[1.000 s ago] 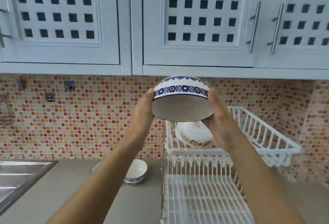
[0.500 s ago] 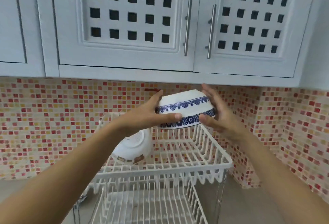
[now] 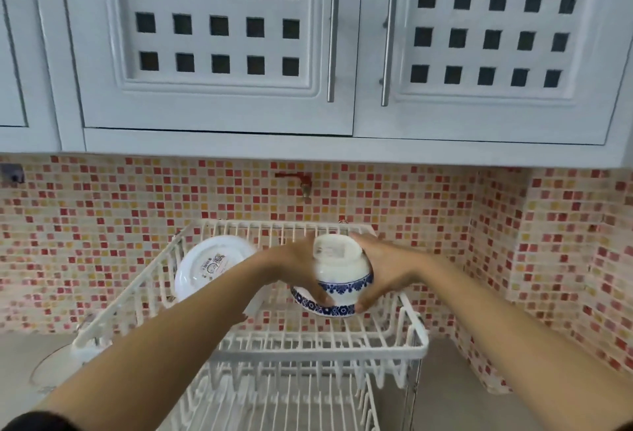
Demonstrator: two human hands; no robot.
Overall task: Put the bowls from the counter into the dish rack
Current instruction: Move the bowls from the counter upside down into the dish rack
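Note:
A white bowl with blue flower bands (image 3: 337,280) is upside down, tilted, inside the upper tier of the white wire dish rack (image 3: 318,350). My left hand (image 3: 296,266) grips its left side and my right hand (image 3: 385,268) grips its right side. Another white bowl (image 3: 209,264) leans on its side at the left of the same tier, its base with a label facing me. At the far left, on the counter, the rim of a third bowl (image 3: 48,370) shows, partly hidden behind my left forearm.
The rack's lower tier (image 3: 291,400) sits below on the grey counter (image 3: 479,396). Mosaic tile wall stands behind and to the right. White cupboards with bar handles (image 3: 332,40) hang overhead. A small tap (image 3: 305,184) sticks out of the wall above the rack.
Both hands have lowered the blue-banded bowl from above the rack down into the upper tier, turning its base toward me. The view has shifted slightly right and closer.

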